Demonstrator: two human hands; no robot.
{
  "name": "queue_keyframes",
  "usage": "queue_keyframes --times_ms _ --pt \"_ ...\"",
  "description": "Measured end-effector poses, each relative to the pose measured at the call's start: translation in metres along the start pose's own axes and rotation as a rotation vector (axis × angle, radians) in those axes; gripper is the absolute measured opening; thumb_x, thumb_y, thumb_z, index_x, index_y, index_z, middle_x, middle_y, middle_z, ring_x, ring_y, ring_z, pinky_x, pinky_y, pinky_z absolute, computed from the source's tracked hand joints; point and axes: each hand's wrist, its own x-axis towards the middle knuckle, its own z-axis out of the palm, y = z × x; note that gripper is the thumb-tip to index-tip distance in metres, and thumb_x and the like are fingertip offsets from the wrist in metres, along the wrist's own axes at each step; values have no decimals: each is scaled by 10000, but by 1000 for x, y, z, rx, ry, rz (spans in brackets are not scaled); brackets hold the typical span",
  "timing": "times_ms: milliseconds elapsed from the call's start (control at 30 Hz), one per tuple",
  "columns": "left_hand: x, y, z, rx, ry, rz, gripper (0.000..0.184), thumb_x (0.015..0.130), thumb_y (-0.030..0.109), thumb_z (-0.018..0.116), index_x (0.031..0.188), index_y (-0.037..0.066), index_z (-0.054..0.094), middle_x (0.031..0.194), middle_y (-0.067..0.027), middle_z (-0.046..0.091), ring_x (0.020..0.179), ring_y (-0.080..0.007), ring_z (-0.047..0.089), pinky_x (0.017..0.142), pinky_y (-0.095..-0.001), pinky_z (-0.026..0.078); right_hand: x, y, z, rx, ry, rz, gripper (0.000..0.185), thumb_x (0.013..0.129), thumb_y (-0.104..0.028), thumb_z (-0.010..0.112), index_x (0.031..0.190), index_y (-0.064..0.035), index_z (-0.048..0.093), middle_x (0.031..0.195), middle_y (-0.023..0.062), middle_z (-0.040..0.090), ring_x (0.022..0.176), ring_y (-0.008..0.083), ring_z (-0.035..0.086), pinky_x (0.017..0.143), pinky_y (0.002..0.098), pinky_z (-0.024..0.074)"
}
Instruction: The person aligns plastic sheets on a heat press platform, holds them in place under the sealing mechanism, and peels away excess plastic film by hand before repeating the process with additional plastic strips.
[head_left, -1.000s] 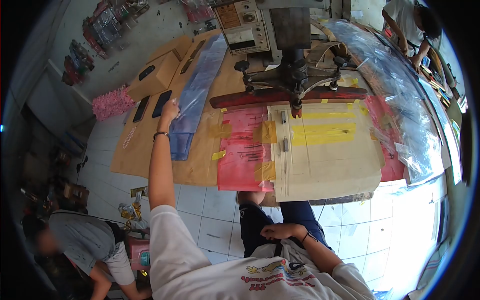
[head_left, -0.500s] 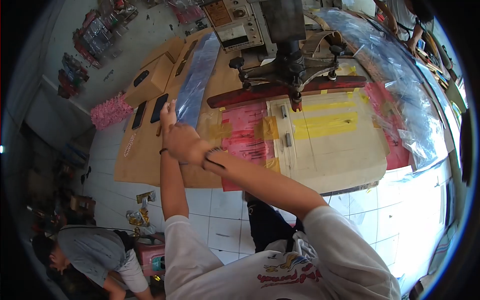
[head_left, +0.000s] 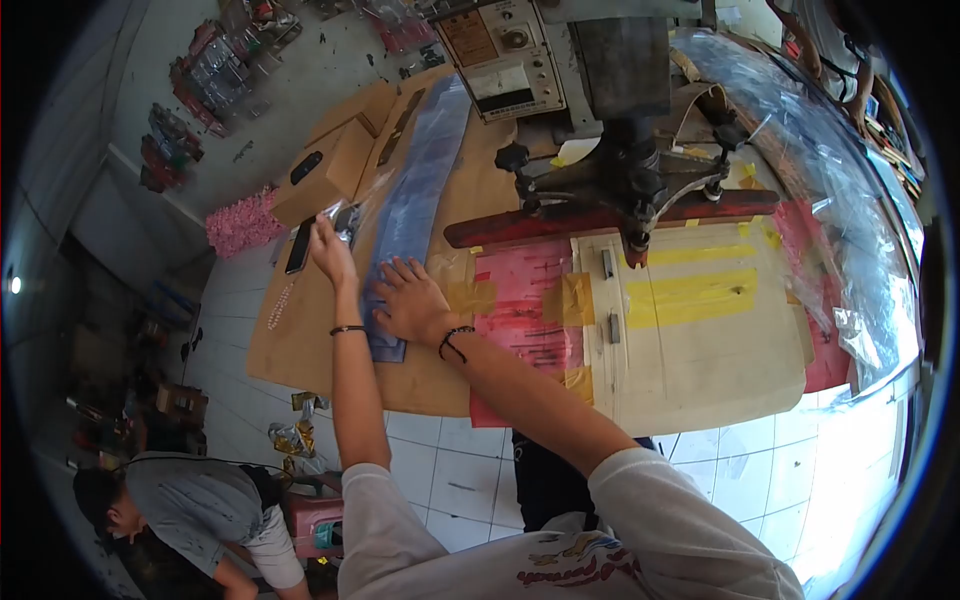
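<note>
A long strip of bluish clear plastic sheets (head_left: 420, 180) lies lengthwise on the brown work surface. My right hand (head_left: 412, 302) rests flat on its near end, fingers spread. To the left of the strip, my left hand (head_left: 333, 252) is closed on the edge of a thin clear plastic sheet (head_left: 374, 190), which is raised and catches the light. A dark phone (head_left: 299, 247) lies just left of that hand. Another dark object behind the raised plastic is partly hidden.
A press machine (head_left: 625, 150) with a red-edged bar stands over the taped board (head_left: 700, 350) to my right. A cardboard box (head_left: 325, 170) and pink material (head_left: 240, 220) are at the left. Plastic sheeting (head_left: 850, 230) covers the far right. One person (head_left: 200, 510) sits low left; another's arm shows upper right.
My hands were together by the strip's near end. Now they are apart: the left has moved off holding the clear sheet, and the right lies flat on the strip. The view has shifted slightly.
</note>
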Motion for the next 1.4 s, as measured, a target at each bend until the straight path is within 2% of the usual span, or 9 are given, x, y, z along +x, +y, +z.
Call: queue_keyframes --times_ms 133,267,400,533,633,733,800,1067,1400 --pt "52 55 10 210 -23 436 455 1074 414 544 969 -12 667 760 -153 646 683 -195 566 665 -379 463 1 2 0 -14 25 1 563 947 -439 572 1388 -90 613 1583 189 442 1522 353 315 1268 497 176" --pt "142 99 21 493 -22 567 456 1015 465 606 985 14 668 881 -246 659 810 -428 653 694 -465 484 3 1 1 16 46 -5 534 949 -402 588 1379 -86 619 1571 187 458 1503 351 340 1258 499 203" --pt "187 164 42 602 -385 874 559 909 537 730 959 -14 655 815 -190 670 744 -394 592 710 -438 486 3 4 5 9 72 -22 517 955 -391 592 1375 -90 624 1558 185 472 1489 352 358 1249 507 219" --pt "212 208 75 890 -906 824 513 837 501 803 973 21 685 724 -125 574 713 -260 581 669 -408 485 4 3 1 -26 80 -39 493 967 -383 601 1379 -114 627 1540 182 493 1471 362 387 1234 521 242" --pt "174 262 90 1111 -1259 245 416 882 426 768 929 23 677 761 -114 612 735 -267 591 691 -405 503 3 3 2 -40 92 -52 481 966 -379 604 1369 -118 633 1532 181 501 1465 358 395 1226 519 254" --pt "258 211 99 869 -308 716 332 948 371 705 954 40 687 837 -85 635 738 -230 597 691 -374 522 3 2 1 -26 79 -61 476 964 -375 603 1360 -112 639 1528 175 508 1457 351 405 1220 514 261" --pt "256 249 73 545 371 413 298 1057 277 602 1176 34 727 775 -96 716 625 -243 647 626 -409 531 4 2 -6 -8 39 -63 487 960 -376 599 1359 -100 641 1534 173 505 1449 342 415 1221 510 254" --pt "245 322 6 274 269 298 283 1054 291 588 1099 34 697 981 -153 755 862 -337 721 789 -466 563 5 8 8 -18 130 -96 461 958 -386 593 1332 -125 660 1497 163 543 1436 336 425 1204 500 270" --pt "231 380 -100 760 50 621 367 971 358 718 1081 10 747 1039 -169 763 954 -298 716 865 -457 547 6 8 5 -69 98 -101 464 961 -399 584 1344 -147 656 1502 141 544 1424 319 438 1191 493 276"
